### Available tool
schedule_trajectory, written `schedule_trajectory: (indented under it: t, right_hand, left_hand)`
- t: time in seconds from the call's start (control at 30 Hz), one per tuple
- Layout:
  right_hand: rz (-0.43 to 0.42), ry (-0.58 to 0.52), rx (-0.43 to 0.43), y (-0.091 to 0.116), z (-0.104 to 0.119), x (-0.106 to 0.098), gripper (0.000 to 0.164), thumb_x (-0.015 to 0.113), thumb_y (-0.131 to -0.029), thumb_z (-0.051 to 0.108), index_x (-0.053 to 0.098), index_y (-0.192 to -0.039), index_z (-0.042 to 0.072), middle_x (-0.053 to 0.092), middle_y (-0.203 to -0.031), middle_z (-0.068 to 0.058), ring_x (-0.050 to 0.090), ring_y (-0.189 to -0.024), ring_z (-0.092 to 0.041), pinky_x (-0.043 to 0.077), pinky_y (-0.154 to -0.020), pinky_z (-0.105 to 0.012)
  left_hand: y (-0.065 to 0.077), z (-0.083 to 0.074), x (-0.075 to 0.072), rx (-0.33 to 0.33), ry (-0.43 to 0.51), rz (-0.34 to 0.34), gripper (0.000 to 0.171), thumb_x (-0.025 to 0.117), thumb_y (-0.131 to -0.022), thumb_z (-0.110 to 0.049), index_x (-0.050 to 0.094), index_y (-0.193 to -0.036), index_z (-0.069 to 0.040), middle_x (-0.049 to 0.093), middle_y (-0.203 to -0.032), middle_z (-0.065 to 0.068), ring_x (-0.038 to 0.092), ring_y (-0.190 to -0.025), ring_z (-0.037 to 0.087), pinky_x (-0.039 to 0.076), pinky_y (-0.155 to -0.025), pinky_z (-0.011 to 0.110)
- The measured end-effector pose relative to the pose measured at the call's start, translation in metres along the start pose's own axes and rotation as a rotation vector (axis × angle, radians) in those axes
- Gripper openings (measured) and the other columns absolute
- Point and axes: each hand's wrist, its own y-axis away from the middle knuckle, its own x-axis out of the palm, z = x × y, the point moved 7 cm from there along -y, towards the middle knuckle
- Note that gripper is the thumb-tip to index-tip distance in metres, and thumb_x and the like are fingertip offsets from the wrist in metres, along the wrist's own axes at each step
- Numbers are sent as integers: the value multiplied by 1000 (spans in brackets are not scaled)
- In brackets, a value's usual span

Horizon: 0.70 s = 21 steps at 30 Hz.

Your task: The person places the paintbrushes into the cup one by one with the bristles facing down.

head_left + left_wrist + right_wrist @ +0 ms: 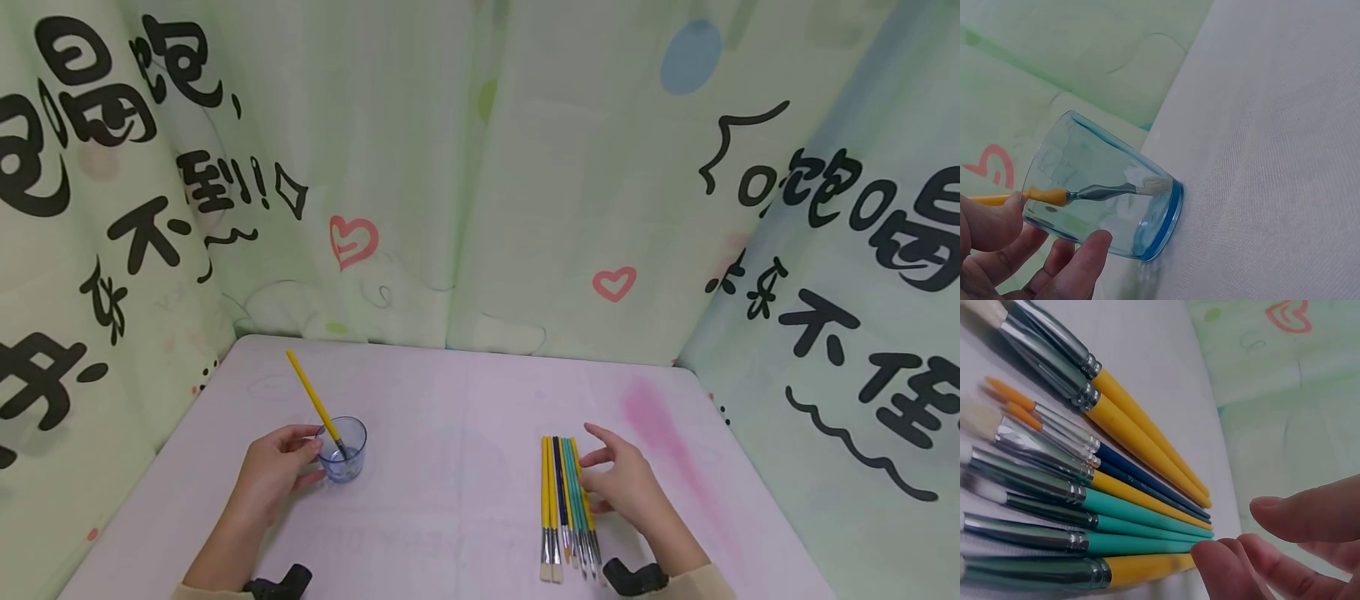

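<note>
A clear bluish glass (354,468) stands on the left of the table, held at its near-left side by my left hand (276,468). One yellow-handled paintbrush (307,387) leans in it, bristles down; the left wrist view shows its pale bristles (1155,185) near the glass's base. On the right, several paintbrushes (557,492) with yellow, dark blue and green handles lie side by side, bristles toward me. My right hand (626,482) is at the right edge of this row, fingers loosely bent and thumb apart. Nothing shows between its thumb and fingers (1225,565).
The pale tablecloth (450,467) spreads between the glass and the brush row, with a pink patch (667,433) at the right. Printed pale green curtains (420,167) enclose the table at the back and both sides.
</note>
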Motion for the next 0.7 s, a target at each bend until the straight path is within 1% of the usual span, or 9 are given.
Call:
schedule_trajectory:
  t: [0.13,0.3,0.5,0.7]
  right_hand:
    - [5,22,32,-3,-6,-1,87,81,-88,4,42,-165,18,69,-121,-19,69,-77,-23,67,-59,-37]
    - [3,62,49,-8,-12,-3,86,82,-87,2,44,-163,15,68,-112,-17,67,-78,-22,65,-56,-36]
    - [9,101,68,-12,-20,0,84,83,-86,0,47,-161,11,66,-101,-14,64,-71,-24,65,-56,-34]
    - [23,132,58,-14,-22,3,84,86,-83,-1,49,-158,10,63,-95,-12,64,-67,-24,64,-54,-33]
  left_hand:
    - [1,-1,0,0,3,0,40,64,-108,-11,59,-146,3,60,-116,14,65,-104,21,69,-86,37]
    - [2,-2,0,14,1,0,40,64,-108,-10,59,-146,4,60,-115,14,65,-103,20,69,-85,37]
    - [4,-3,1,35,-5,1,40,63,-108,-9,59,-145,5,61,-114,14,66,-102,18,69,-84,35]
    - [2,-1,1,21,-5,0,40,63,-109,-10,58,-146,4,61,-115,14,65,-103,19,69,-84,35]
